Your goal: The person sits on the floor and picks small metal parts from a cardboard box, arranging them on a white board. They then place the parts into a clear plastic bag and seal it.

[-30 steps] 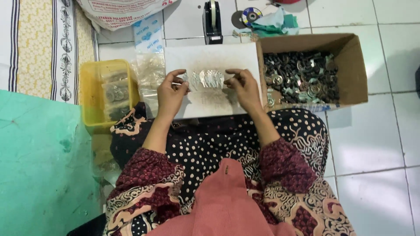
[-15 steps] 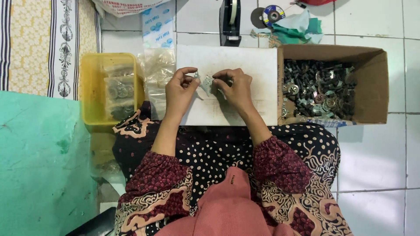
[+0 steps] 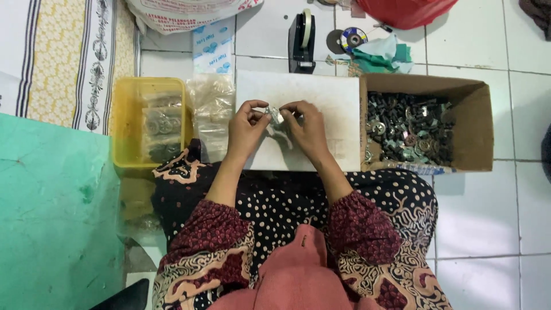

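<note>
The left hand (image 3: 245, 127) and right hand (image 3: 307, 129) meet over a white board (image 3: 333, 100). Both pinch a small shiny packet (image 3: 274, 115) between their fingertips (what is inside is too small to tell). Right of the right hand sits a box (image 3: 476, 123) full of metal bits. Left of the left hand lie clear bags (image 3: 212, 109), then a yellow tub (image 3: 123, 115). Past the fingers stands a tape holder (image 3: 302, 37).

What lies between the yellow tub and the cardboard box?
In the head view, a stack of clear plastic bags, then the white board, over which the left hand and right hand pinch a small packet of metal parts.
</note>
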